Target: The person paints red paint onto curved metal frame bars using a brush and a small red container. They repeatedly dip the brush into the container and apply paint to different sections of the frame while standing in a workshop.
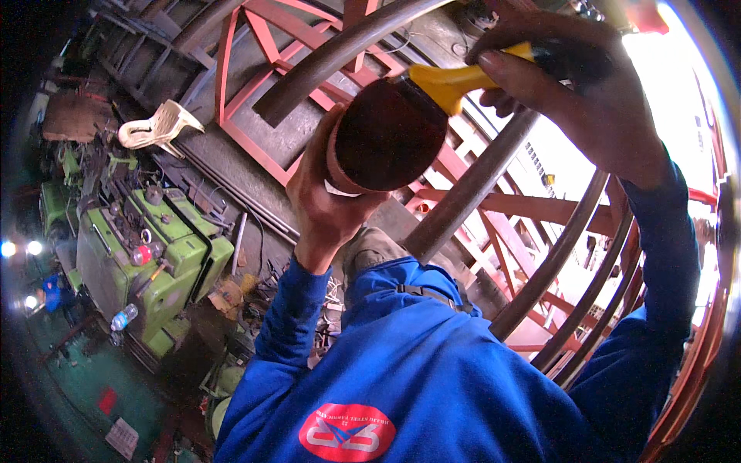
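My left hand [315,189] is wrapped round a round, open container [356,186], tilted so that its mouth shows. Dark red-brown liquid, apparently paint, fills the view inside it. In my right hand [575,96] is a paintbrush [451,83] with a yellow and black handle. My thumb presses on the handle. The brush's head end lies over the container's far right rim; its bristles cannot be made out against the dark inside. Behind both hands run dark curved pipes [478,189] and a red steel frame [262,147].
A green machine [127,255] stands at the left, with a red-capped bottle [144,255] and a clear bottle [124,317] at it. Beyond it is a white plastic chair [162,127]. Long thin rods [231,197] lie on the floor. More curved pipes [556,262] stretch along the right.
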A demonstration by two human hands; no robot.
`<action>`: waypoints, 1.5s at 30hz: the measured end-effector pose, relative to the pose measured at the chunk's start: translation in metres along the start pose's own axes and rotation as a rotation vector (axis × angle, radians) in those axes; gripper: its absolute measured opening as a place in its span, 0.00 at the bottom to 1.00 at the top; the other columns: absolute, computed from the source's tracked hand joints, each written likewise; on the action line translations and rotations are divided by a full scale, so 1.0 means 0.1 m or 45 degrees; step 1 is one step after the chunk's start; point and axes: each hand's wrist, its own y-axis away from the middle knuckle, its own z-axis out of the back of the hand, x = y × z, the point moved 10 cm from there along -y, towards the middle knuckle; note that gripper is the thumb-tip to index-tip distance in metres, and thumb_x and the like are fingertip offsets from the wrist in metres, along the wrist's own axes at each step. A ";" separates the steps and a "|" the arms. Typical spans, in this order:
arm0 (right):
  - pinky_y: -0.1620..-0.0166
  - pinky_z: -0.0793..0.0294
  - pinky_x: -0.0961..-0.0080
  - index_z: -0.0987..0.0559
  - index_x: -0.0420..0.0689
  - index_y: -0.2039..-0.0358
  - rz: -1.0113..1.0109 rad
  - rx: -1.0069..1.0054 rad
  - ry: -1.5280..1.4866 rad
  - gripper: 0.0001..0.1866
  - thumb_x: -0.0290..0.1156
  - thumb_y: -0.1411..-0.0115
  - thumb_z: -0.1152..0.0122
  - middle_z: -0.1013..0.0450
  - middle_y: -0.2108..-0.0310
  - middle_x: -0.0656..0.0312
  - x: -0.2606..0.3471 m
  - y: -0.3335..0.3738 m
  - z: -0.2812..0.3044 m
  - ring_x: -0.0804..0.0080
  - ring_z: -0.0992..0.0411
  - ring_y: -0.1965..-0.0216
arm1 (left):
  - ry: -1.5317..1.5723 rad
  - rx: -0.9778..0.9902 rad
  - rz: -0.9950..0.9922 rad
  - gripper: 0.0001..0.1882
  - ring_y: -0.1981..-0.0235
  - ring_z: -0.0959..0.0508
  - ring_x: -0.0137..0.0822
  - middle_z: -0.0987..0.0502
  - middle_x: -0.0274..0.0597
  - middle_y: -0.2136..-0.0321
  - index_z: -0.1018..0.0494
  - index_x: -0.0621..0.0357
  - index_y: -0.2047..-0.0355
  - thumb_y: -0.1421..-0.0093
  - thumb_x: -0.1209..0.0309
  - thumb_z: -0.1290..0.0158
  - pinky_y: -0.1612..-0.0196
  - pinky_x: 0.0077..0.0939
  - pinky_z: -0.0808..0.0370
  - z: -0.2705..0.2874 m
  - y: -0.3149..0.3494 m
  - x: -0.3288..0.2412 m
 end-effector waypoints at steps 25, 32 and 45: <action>0.62 0.24 0.79 0.20 0.40 0.71 -0.003 -0.074 0.162 0.09 0.32 0.49 0.35 0.24 0.72 0.60 0.35 0.04 0.14 0.73 0.24 0.71 | -0.065 0.100 0.115 0.48 0.50 0.29 0.45 0.34 0.49 0.48 0.45 0.58 0.40 0.61 0.70 0.32 0.47 0.44 0.29 0.14 0.06 0.04; 0.65 0.23 0.81 0.20 0.40 0.71 0.147 -0.126 0.094 0.08 0.31 0.49 0.35 0.24 0.73 0.60 0.35 0.07 0.04 0.74 0.24 0.72 | -0.209 -0.040 -0.068 0.42 0.58 0.22 0.40 0.24 0.46 0.57 0.35 0.61 0.47 0.63 0.65 0.31 0.55 0.33 0.24 0.22 0.02 -0.09; 0.70 0.23 0.84 0.19 0.38 0.73 0.326 -0.307 0.128 0.07 0.30 0.49 0.35 0.24 0.76 0.59 0.36 0.08 -0.03 0.76 0.25 0.74 | -0.249 -0.049 -0.196 0.41 0.56 0.22 0.42 0.25 0.48 0.55 0.35 0.62 0.46 0.62 0.65 0.34 0.53 0.34 0.25 0.17 -0.02 -0.15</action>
